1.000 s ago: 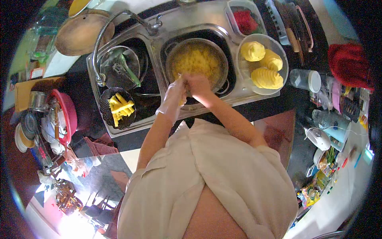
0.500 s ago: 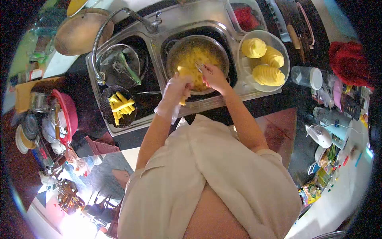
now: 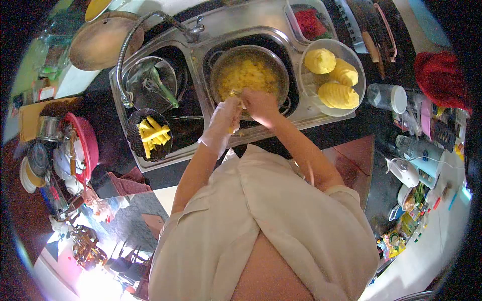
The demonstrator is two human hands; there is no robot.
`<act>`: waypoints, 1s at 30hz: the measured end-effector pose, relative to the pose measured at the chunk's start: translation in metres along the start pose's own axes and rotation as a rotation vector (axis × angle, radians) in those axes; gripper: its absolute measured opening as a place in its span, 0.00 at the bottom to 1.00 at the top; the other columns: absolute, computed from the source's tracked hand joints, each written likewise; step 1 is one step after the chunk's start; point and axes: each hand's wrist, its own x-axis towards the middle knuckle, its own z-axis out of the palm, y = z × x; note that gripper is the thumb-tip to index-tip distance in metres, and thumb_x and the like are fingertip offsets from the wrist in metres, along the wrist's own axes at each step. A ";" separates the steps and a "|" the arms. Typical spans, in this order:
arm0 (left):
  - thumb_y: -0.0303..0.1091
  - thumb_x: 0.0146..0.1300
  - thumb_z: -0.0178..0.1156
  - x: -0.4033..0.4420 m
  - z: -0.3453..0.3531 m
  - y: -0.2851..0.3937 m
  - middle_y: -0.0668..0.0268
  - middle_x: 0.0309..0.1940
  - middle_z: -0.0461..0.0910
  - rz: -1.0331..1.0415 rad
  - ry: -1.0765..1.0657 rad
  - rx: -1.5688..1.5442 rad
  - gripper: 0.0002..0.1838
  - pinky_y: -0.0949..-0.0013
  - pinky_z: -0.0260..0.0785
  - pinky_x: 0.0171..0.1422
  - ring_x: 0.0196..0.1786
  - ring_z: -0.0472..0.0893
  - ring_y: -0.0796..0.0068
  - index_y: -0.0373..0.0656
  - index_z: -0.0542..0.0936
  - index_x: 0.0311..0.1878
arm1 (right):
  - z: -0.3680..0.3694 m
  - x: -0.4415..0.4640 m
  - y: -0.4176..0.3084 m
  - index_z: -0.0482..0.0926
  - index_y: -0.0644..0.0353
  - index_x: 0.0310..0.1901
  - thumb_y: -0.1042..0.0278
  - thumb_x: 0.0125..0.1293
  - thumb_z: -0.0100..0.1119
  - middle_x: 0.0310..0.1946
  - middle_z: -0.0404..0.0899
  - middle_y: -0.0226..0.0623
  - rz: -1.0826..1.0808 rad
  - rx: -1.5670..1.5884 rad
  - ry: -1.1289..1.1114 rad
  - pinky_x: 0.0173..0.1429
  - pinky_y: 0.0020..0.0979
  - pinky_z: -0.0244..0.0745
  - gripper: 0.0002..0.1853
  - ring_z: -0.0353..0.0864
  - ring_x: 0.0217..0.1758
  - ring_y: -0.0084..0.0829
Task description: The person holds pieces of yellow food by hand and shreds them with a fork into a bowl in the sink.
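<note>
A round metal pot (image 3: 251,75) filled with yellow pieces sits in the right sink basin. Over its near edge, my left hand (image 3: 224,120), in a clear plastic glove, is closed around a piece of yellow fruit, mostly hidden by the fingers. My right hand (image 3: 260,106) is bare and closed right beside it, on a small metal tool that barely shows. On the right sink rim, a clear round container (image 3: 312,90) holds peeled yellow fruits (image 3: 339,95). Yellow strips (image 3: 153,133) lie in a dark basket (image 3: 134,135) at the left.
A glass bowl (image 3: 131,83) with a green-handled utensil stands in the left basin, under the curved faucet (image 3: 123,55). A box with red contents (image 3: 310,24) is behind the fruits. Knives (image 3: 370,47) lie at the back right, and a pink basin (image 3: 89,145) stands left.
My right hand was close to my left, moved away to the right with the metal tool showing, and is now back against it. The view has shifted slightly.
</note>
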 end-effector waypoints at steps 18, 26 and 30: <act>0.40 0.60 0.56 -0.011 0.012 0.021 0.66 0.17 0.71 0.004 0.003 -0.191 0.11 0.73 0.63 0.14 0.15 0.72 0.75 0.42 0.75 0.32 | -0.029 0.003 0.000 0.78 0.57 0.47 0.56 0.69 0.43 0.40 0.79 0.51 0.256 0.270 -0.075 0.49 0.48 0.72 0.17 0.78 0.43 0.53; 0.38 0.58 0.58 -0.005 0.015 0.018 0.64 0.21 0.73 0.025 -0.042 -0.253 0.10 0.76 0.64 0.12 0.14 0.71 0.74 0.41 0.73 0.36 | -0.044 0.000 -0.014 0.78 0.52 0.52 0.56 0.69 0.44 0.43 0.79 0.48 0.300 0.289 -0.097 0.51 0.46 0.72 0.17 0.78 0.45 0.52; 0.39 0.60 0.56 0.015 0.007 0.009 0.66 0.20 0.72 -0.011 -0.036 -0.257 0.10 0.76 0.61 0.12 0.13 0.69 0.75 0.42 0.74 0.35 | -0.029 -0.005 0.000 0.77 0.52 0.53 0.56 0.70 0.44 0.44 0.79 0.49 0.285 0.329 -0.093 0.52 0.46 0.72 0.17 0.78 0.47 0.51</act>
